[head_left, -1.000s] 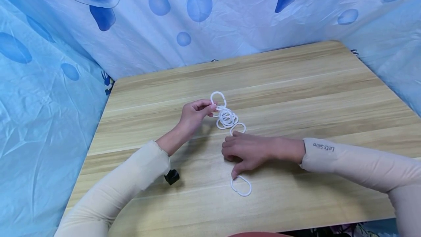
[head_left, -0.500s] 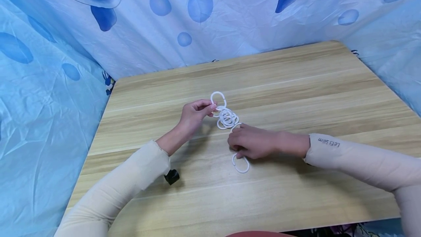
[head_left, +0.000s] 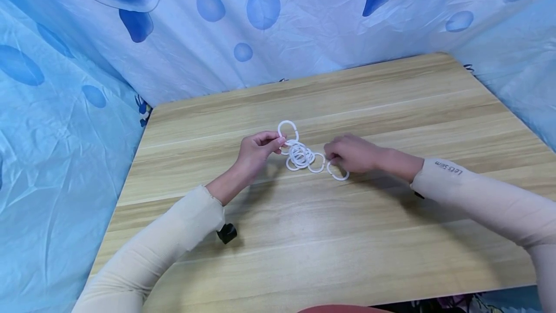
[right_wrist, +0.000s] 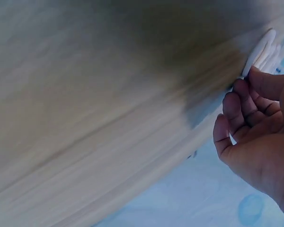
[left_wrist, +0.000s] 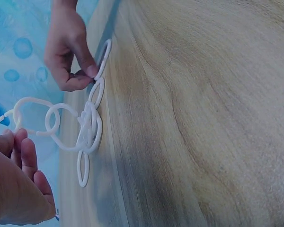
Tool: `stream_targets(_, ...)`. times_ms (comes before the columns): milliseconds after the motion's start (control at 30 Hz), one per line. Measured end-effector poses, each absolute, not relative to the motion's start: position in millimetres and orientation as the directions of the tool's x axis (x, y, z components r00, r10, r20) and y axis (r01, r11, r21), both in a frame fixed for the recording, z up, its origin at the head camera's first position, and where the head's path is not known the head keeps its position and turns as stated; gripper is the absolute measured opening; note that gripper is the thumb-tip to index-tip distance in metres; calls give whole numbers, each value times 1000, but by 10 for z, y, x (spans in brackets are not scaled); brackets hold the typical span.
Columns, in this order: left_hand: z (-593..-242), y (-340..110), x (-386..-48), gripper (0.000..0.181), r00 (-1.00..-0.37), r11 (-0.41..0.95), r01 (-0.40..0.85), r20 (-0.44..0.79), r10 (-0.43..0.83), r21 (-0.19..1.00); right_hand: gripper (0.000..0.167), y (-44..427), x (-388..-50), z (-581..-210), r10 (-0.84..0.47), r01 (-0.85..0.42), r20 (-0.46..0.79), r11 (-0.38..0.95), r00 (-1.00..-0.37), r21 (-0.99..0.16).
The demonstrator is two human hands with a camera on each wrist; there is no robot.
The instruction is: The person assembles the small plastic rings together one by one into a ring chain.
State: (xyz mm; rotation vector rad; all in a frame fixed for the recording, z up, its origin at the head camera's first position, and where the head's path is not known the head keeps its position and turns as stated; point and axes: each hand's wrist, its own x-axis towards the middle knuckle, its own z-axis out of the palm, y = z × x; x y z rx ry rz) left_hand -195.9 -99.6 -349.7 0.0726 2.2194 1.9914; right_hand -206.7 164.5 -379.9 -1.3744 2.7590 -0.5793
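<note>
Several white plastic curtain rings (head_left: pixel 299 156), each with a gap, lie linked in a small heap mid-table. My left hand (head_left: pixel 257 152) pinches one of the linked rings between thumb and fingers at the heap's far left end. In the left wrist view, a string of linked rings (left_wrist: pixel 33 99) rises from the heap to that hand. To the right of the heap, my right hand (head_left: pixel 355 152) pinches a separate curtain ring (head_left: pixel 340 179) between thumb and forefinger. This ring is close to the heap's outermost ring (head_left: pixel 318 172); the wrist views do not show clearly whether they touch.
The wood-grain table (head_left: pixel 278 255) reaches back to a blue curtain (head_left: pixel 299 28) with whale and bubble prints. A small black object (head_left: pixel 227 233) sits under the left sleeve's cuff. Something red (head_left: pixel 339 309) shows at the near edge.
My right hand has moved away from me and to the right, carrying the curtain ring up beside the heap. The heap's lowest ring has swung to the right. My left hand has stayed still.
</note>
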Motion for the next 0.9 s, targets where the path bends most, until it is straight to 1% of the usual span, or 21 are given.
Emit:
stream_targets(100,-3502,-998,-1955,22,-987,107,-70,-84,138,992,20,1725,-2139,-3763,-762,-738,144,534,-632,-412)
stream_targets(167,-3504,-1001,-1953,24,-987,106,-69,-83,136,992,14,1769,-2168,-3732,-776,-724,117,509,-620,-465)
stream_targets(200,-3506,-1002,-1954,26,-987,104,-68,-82,136,992,17,1787,-2176,-3714,-788,-724,100,498,-608,-477)
stream_targets(233,-3507,-1003,-1955,27,-987,103,-67,-81,137,992,25,1804,-2178,-3700,-800,-727,82,491,-594,-479)
stream_targets(333,-3507,-1008,-1959,28,-987,103,-68,-82,140,992,49,1840,-2162,-3689,-832,-757,40,482,-553,-442)
stream_targets(400,-3506,-1010,-1965,28,-986,104,-70,-85,144,992,57,1849,-2139,-3702,-839,-772,27,487,-543,-409)
stream_targets(633,-3507,-1009,-1971,29,-985,104,-64,-80,152,993,56,1835,-2113,-3728,-824,-756,28,504,-565,-418)
stream_targets(900,-3529,-1025,-1984,30,-985,114,-58,-75,155,992,53,1846,-2058,-3778,-812,-756,38,523,-582,-394)
